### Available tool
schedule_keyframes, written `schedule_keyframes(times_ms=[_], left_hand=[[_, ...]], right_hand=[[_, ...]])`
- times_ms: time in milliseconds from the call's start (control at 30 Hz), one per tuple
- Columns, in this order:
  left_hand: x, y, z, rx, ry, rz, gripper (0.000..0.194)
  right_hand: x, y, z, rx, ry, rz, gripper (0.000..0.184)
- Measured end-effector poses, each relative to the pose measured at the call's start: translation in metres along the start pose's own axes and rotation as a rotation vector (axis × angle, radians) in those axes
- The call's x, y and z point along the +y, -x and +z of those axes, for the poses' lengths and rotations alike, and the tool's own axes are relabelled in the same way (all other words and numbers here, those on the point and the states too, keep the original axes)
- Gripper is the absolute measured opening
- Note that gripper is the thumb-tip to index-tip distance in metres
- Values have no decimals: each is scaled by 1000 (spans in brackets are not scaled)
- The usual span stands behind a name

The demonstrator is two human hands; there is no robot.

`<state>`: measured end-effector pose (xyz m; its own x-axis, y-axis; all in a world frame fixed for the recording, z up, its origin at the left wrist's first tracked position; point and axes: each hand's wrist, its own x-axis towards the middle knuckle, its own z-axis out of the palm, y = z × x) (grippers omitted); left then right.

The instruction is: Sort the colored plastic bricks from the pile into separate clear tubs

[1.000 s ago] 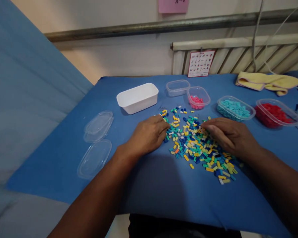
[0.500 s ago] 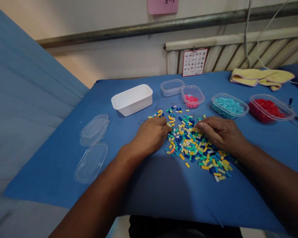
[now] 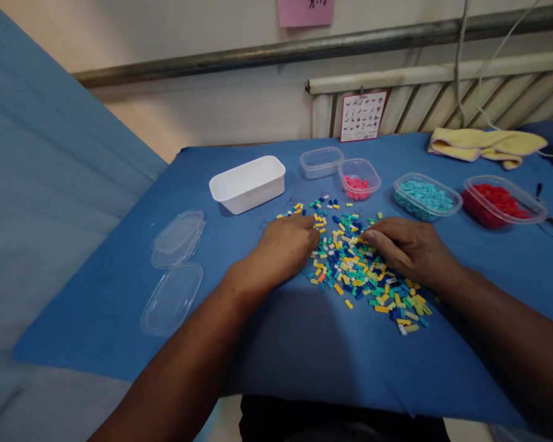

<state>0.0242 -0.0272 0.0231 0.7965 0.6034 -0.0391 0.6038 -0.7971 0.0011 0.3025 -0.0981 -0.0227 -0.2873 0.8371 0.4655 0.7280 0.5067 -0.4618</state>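
Observation:
A heap of small mixed-colour bricks (image 3: pixel 354 264) lies on the blue table cover (image 3: pixel 304 344). My left hand (image 3: pixel 283 248) rests palm down at the heap's left edge, its fingers curled onto the bricks. On the heap's right side my right hand (image 3: pixel 408 248) lies knuckles up, fingertips pinched among the bricks. What either hand holds, if anything, is hidden under the fingers.
A white tub (image 3: pixel 249 183) stands behind the heap at left. Beside it are a clear empty box (image 3: pixel 321 162), a box of pink bricks (image 3: pixel 358 178), one of turquoise bricks (image 3: pixel 426 195) and one of red bricks (image 3: pixel 502 201). Clear lids (image 3: pixel 175 264) lie at left. A yellow cloth (image 3: pixel 486 146) is at back right.
Both hands have stayed on the heap with only small finger shifts. The view moved slightly down and left, then steadied.

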Motion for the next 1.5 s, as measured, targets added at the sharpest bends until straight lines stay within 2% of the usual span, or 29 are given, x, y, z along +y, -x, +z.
schedule_keyframes(times_ms=[133,267,333,400,533,733,833,933,1000,1100,1167,1267,1367,1500], left_hand=[[-6,9,2,127,156,-75,32],[-7,17,2,347,581,-145,27],[3,19,2,391,833,-174,26],[19,19,2,372,1055,-189,25],[47,15,7,274,1304,-155,21],[53,10,16,198,1584,-270,24],[52,11,18,158,1574,-259,22],[50,12,16,161,1460,-198,22],[44,14,14,232,1357,-194,23],[24,17,8,428,1178,-296,25],[4,19,4,554,1021,-390,25],[-24,23,3,641,802,-499,24],[-40,25,4,624,686,-539,25],[-39,25,6,547,621,-493,28]], right_hand=[[-1,2,-3,7,8,-35,28],[-11,5,-7,40,29,-121,15],[-20,7,-7,59,51,-180,16],[-31,10,-6,74,57,-234,22],[-47,12,-1,113,29,-270,24],[-45,12,3,113,-66,-236,22],[-42,12,5,95,-106,-214,21],[-42,12,6,93,-139,-177,18],[-42,11,3,121,-133,-141,17],[-35,9,-8,220,-52,-44,21],[-24,7,-18,323,10,31,23],[2,6,-30,480,74,143,18],[30,8,-38,589,87,248,21],[54,11,-43,626,126,347,23]])
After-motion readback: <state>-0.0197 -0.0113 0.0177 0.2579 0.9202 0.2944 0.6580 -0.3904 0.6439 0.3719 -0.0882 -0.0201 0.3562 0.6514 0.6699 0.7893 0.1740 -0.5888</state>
